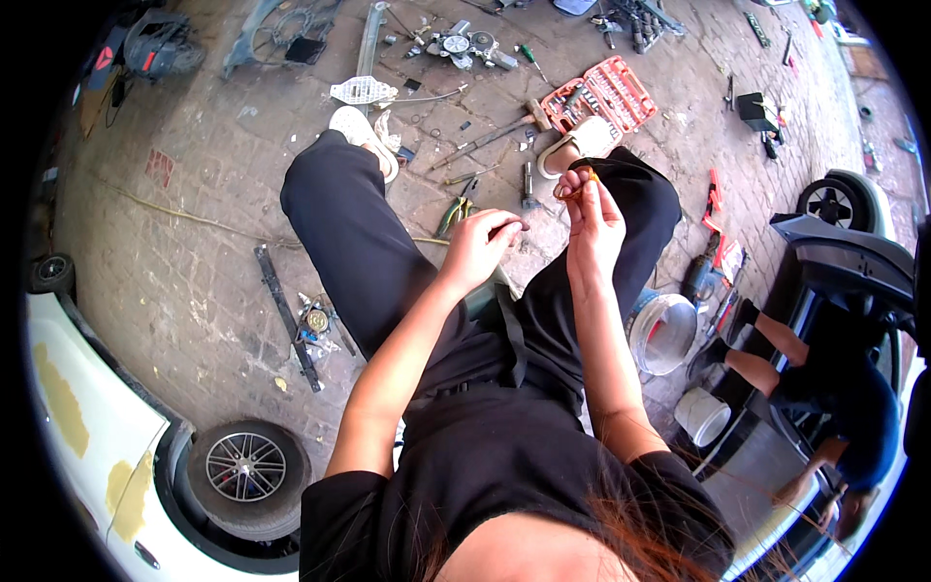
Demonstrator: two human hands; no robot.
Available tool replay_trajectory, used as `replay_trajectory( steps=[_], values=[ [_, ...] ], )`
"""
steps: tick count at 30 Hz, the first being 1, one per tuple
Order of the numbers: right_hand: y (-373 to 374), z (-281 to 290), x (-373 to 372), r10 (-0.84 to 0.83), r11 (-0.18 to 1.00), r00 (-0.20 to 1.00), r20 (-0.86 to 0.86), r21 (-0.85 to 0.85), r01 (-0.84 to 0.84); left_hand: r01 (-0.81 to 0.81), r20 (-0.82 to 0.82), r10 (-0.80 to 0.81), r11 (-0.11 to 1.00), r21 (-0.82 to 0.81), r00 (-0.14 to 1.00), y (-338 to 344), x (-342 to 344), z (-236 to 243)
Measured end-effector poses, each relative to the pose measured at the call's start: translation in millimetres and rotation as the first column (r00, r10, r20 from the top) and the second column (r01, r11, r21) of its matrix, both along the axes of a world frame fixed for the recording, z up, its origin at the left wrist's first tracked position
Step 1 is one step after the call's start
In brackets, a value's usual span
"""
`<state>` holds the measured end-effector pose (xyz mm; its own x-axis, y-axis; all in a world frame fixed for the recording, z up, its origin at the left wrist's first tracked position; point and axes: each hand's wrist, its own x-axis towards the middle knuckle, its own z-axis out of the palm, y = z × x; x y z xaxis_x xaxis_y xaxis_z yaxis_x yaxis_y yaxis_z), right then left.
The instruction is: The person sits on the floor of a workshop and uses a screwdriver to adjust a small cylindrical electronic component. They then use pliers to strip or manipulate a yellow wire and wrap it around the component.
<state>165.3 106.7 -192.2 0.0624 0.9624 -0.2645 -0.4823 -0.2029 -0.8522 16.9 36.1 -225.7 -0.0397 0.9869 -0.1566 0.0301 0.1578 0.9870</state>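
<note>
My left hand (482, 250) is raised over my lap, its thumb and fingers pinched together. A small dark bit shows at the fingertips, too small to name. To its right and slightly farther off, my right hand (594, 228) is closed on a thin orange-brown wire loop (566, 194). A yellow spot (593, 177) shows at these fingertips. The two hands are apart. On the ground beyond my left hand lie pliers (453, 215) with yellow-green handles. A dark metal cylinder (529, 184) lies between my feet.
An orange socket-set case (630, 92) lies open beyond my right shoe, near a hammer (536, 115). Car parts (465, 47) are scattered farther off. A white car (87, 388) stands at left. At right are buckets (665, 335) and a person (839, 388) beside a dark car.
</note>
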Motion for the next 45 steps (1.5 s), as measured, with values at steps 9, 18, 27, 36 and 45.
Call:
replay_trajectory(
  steps=[9, 18, 27, 36, 45],
  values=[
    [-31, -17, -12, 0.054, 0.938, 0.628, 0.776, 0.177, -0.299, 0.176, -0.304, -0.126, 0.974, 0.145, 0.944, -2, -7, 33],
    [-43, 10, 19, 0.817, 0.563, 0.490, 0.305, -0.235, -0.792, 0.284, -0.143, -0.271, 0.956, 0.079, 0.952, 0, -35, 27],
    [-57, 22, 22, 0.682, 0.701, 0.731, -0.019, -0.267, -0.661, 0.145, 0.230, -0.139, 0.989, -0.007, 0.963, -26, -12, -7],
    [-56, 4, -1, 0.564, 0.813, 0.819, 0.103, -0.242, -0.529, 0.181, 0.143, -0.203, 0.971, 0.156, 0.969, -32, -4, 14],
    [-62, 8, -16, 0.358, 0.800, 0.852, -0.382, -0.345, -0.491, -0.094, 0.101, 0.080, 0.985, 0.147, 0.992, -31, 13, 1]
  ],
)
